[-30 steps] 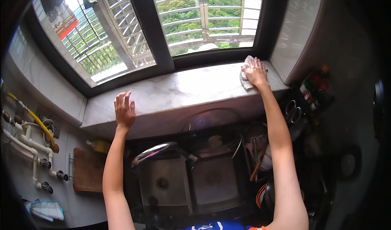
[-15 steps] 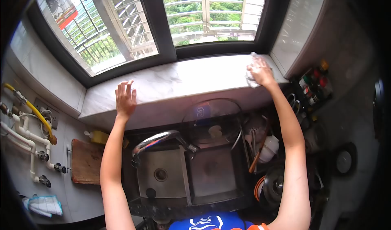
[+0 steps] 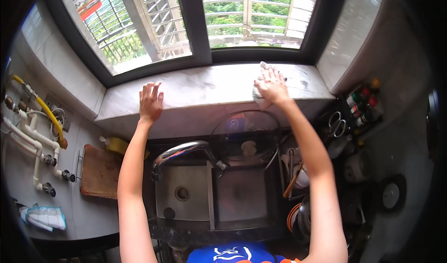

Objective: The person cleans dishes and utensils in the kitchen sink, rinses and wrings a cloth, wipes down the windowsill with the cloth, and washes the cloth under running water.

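Observation:
My right hand [image 3: 274, 87] presses a crumpled whitish cloth [image 3: 257, 94] onto the pale marble windowsill [image 3: 205, 87]. Parts of the cloth stick out past the fingertips and on the left side of the palm; the rest is hidden under the hand. Farther left, my left hand [image 3: 151, 105] rests at the sill's front edge, its fingers stretched out and holding nothing.
Below the sill is a double sink [image 3: 184, 211] with a curved chrome faucet [image 3: 181, 152]. A clear glass lid [image 3: 246, 132] leans behind it. At left stand a wooden cutting board [image 3: 99, 172] and pipes [image 3: 35, 144]; at right, scissors [image 3: 336, 124] and bottles [image 3: 365, 102].
My right hand has slid left along the sill with the cloth, away from the right corner. My left hand stays at the sill's edge. The view has shifted slightly.

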Demonstrator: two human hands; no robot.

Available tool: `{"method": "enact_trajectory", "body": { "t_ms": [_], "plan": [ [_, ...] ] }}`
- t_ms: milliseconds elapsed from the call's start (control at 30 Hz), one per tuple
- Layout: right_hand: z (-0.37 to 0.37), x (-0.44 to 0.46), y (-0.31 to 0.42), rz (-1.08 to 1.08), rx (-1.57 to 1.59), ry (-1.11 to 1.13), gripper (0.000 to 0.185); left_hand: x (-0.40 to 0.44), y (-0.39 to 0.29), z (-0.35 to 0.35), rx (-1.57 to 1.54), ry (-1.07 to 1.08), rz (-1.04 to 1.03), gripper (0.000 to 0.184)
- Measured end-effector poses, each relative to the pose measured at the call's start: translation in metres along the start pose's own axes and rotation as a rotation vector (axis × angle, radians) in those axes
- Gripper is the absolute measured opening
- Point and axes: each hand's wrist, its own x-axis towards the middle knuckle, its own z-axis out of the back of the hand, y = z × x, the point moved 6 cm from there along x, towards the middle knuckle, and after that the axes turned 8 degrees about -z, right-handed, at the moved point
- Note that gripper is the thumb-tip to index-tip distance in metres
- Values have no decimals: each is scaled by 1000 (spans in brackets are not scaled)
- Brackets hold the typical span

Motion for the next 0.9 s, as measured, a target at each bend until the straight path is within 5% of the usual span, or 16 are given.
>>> {"method": "enact_trajectory", "body": {
  "t_ms": [33,100,233,300,400,533,600,633,667,733,900],
  "plan": [
    [-9,6,-8,263,-129,-126,52,-1,2,-2,7,-10,-12,32],
    [6,4,-41,253,-326,-124,26,-2,4,-4,6,-9,-13,32],
    [-51,76,-167,-93,-180,-200,57,2,0,1,-7,-19,-27,35],
    [-26,61,-146,-306,-72,-147,62,1,-1,0,-13,-26,-39,36],
    [-23,47,-75,-349,-88,-121,60,1,-2,-2,12,-35,-55,36],
    [-7,10,130,145,-239,-80,56,0,2,-5,-32,17,-42,38],
    [-15,7,199,154,218,-139,55,0,6,-5,-142,7,13,38],
    [-26,4,247,493,-201,-240,56,0,8,-4,-226,-7,15,36],
    [-43,9,282,554,31,-304,56,-2,13,-3,-307,-17,16,35],
    [13,-39,357,656,27,-40,54,-9,25,17,-555,-215,-29,32],
    [-18,5,442,657,216,-59,54,-74,132,57,-227,-286,3,25]
  ]
}}
